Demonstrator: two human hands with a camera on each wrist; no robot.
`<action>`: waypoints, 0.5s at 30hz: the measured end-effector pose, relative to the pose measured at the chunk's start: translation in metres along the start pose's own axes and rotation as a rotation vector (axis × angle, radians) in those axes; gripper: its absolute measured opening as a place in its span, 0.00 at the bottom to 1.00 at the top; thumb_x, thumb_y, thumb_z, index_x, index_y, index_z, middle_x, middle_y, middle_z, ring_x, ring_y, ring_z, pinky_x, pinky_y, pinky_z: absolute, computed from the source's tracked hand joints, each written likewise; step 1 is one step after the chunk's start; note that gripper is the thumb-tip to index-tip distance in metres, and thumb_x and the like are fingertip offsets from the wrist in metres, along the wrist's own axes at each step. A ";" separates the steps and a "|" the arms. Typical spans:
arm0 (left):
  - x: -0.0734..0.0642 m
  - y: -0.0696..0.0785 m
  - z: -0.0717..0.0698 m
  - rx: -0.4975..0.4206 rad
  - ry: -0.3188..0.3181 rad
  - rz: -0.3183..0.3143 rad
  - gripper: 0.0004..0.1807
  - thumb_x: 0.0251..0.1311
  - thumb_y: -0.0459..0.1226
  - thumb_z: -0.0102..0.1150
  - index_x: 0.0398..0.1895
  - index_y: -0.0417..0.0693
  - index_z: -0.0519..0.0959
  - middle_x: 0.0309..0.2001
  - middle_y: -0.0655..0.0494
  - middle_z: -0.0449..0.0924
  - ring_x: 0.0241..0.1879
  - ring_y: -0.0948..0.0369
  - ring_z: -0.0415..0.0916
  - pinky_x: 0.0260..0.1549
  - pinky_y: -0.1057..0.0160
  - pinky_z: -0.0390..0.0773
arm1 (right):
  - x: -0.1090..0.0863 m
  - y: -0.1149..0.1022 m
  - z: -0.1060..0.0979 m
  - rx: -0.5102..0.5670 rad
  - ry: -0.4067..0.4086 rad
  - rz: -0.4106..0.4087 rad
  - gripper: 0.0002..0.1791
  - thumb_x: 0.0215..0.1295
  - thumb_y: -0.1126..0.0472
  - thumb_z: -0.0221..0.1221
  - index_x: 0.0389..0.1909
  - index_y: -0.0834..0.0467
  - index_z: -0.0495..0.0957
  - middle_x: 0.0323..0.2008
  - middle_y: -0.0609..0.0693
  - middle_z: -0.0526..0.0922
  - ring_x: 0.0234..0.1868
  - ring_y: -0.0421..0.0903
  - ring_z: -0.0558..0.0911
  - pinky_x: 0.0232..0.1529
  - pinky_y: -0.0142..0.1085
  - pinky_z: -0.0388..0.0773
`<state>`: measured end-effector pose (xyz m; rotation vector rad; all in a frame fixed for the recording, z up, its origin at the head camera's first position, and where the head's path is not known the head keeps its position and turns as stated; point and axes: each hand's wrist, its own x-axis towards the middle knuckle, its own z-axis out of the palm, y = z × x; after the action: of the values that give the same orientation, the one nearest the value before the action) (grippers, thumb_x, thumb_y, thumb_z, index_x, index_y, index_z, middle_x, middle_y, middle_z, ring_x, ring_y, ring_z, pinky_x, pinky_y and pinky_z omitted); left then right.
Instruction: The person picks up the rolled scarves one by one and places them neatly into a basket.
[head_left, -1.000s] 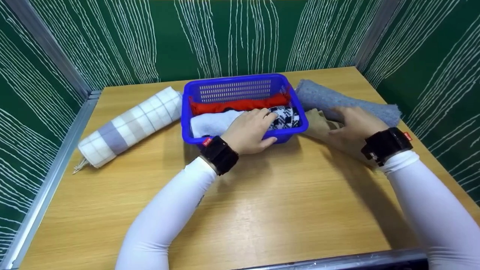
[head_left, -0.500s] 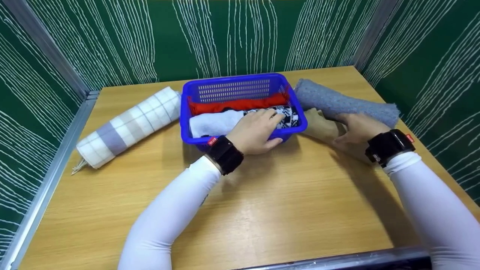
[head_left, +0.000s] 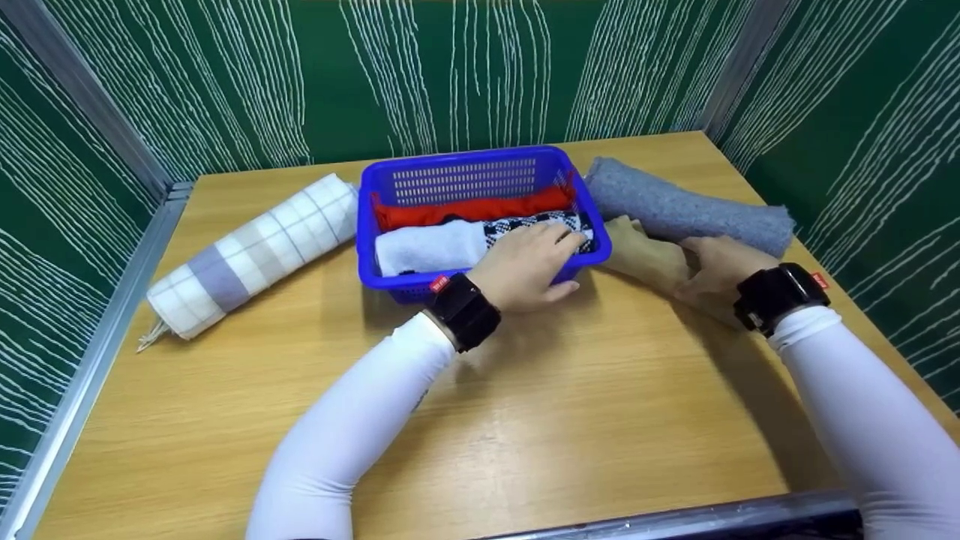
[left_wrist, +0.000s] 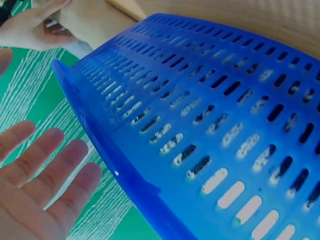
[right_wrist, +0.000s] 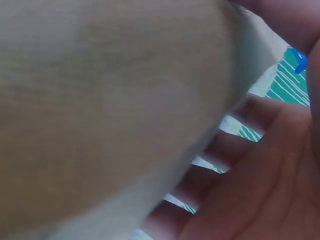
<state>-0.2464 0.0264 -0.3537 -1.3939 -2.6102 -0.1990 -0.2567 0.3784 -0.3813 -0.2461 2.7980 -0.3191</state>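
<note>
My left hand [head_left: 529, 266] reaches over the front right part of a blue plastic basket [head_left: 420, 282], its fingertips above the rolled black-and-white cloth [head_left: 431, 247] inside. In the left wrist view, the left fingers [left_wrist: 65, 155] are spread and loose, apart from the basket's slotted wall [left_wrist: 165, 100]. To the basket's right, my right hand [head_left: 724, 266] grips a rolled tan cloth [head_left: 645, 255] lying on the table. The right wrist view is filled by this tan cloth [right_wrist: 110, 110], with the right fingers [right_wrist: 240, 150] curled behind it and the thumb in front.
Also in the basket is a red roll [head_left: 480, 208], behind the patterned one. A grey roll [head_left: 690, 210] lies just beyond the tan cloth. A checked white roll [head_left: 255, 255] with a tassel lies left of the basket. Green walls [head_left: 480, 82] enclose the table.
My left hand has slid rightward over the basket's front. My right hand has shifted slightly toward me along the tan cloth. The rolls and basket keep their places.
</note>
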 end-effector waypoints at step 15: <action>0.011 0.012 0.009 0.039 0.013 0.056 0.31 0.75 0.53 0.64 0.71 0.45 0.75 0.61 0.49 0.81 0.59 0.51 0.82 0.63 0.55 0.82 | 0.001 0.012 0.006 0.021 -0.063 0.052 0.47 0.65 0.49 0.73 0.74 0.72 0.65 0.68 0.82 0.72 0.69 0.81 0.72 0.70 0.74 0.69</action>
<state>-0.2436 0.0439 -0.3591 -1.4452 -2.5475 -0.1476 -0.2573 0.3884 -0.3896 -0.1755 2.7326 -0.3226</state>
